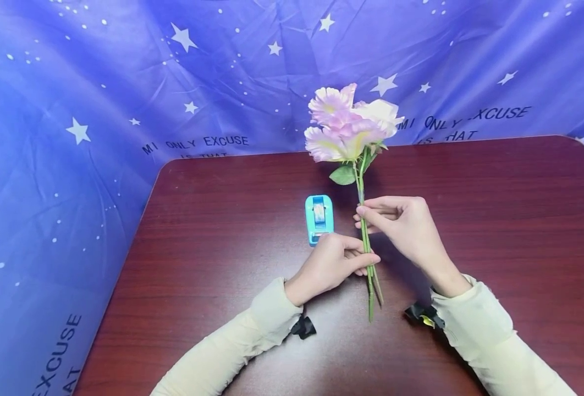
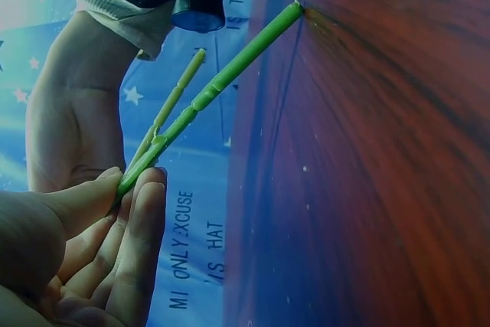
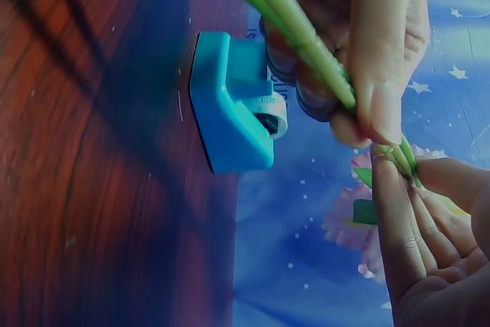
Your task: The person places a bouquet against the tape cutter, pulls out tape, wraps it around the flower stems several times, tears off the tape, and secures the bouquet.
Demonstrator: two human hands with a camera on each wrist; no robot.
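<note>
A small bunch of artificial flowers (image 1: 343, 129) stands almost upright over the table, pale pink and white at the top. My right hand (image 1: 403, 225) pinches its green stems just under a wrapped band. Lower down, the thumb and fingers of my left hand (image 1: 334, 261) pinch the same stems. Two stem ends (image 2: 249, 55) stick out below the left hand in the left wrist view, one longer and thicker than the other. In the right wrist view the left hand (image 3: 379, 59) is nearer the camera, and the right hand (image 3: 436, 243) holds the stems beyond it.
A light blue tape dispenser (image 1: 319, 217) with a roll of tape stands on the dark red wooden table (image 1: 222, 236), just beyond the left hand. Behind the table hangs a blue cloth (image 1: 252, 71) with white stars and lettering. Black wrist cameras (image 1: 423, 316) sit under the sleeves.
</note>
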